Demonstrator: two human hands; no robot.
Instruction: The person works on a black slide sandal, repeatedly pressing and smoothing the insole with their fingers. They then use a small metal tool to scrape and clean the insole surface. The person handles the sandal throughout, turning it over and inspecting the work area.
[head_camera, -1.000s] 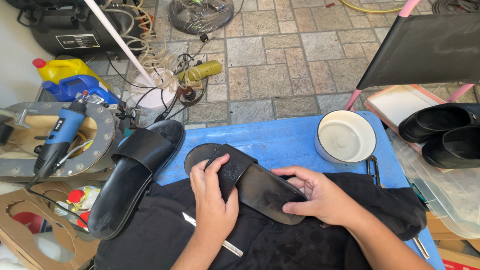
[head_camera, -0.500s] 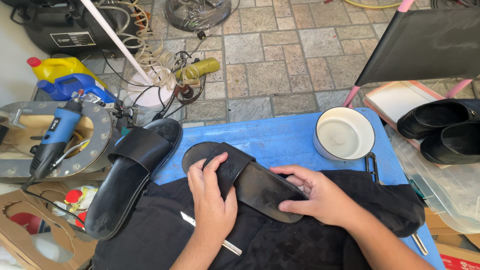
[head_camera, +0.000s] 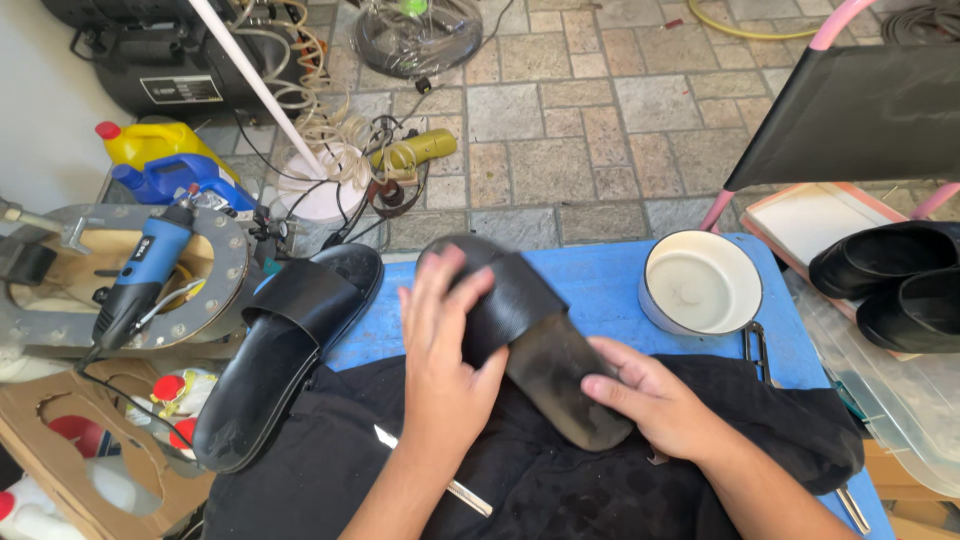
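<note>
A black slide sandal (head_camera: 530, 335) is tilted up off the black cloth (head_camera: 560, 480), its toe end raised. My left hand (head_camera: 445, 365) lies flat over the sandal's strap on its left side. My right hand (head_camera: 650, 400) grips the heel end from below and behind. A second black slide sandal (head_camera: 285, 350) rests upright at the left, half on the blue table (head_camera: 600, 275). A thin metal tool (head_camera: 440, 482) lies on the cloth under my left forearm.
A white enamel bowl (head_camera: 700, 285) stands at the back right of the table. Black shoes (head_camera: 895, 275) sit in a clear bin at right. A blue rotary tool (head_camera: 135, 280), bottles and cables crowd the left; a black chair (head_camera: 860, 110) stands behind.
The sandal has been lifted and tipped up from lying flat on the cloth. My left hand has slid up over its strap and my right hand has moved under its heel.
</note>
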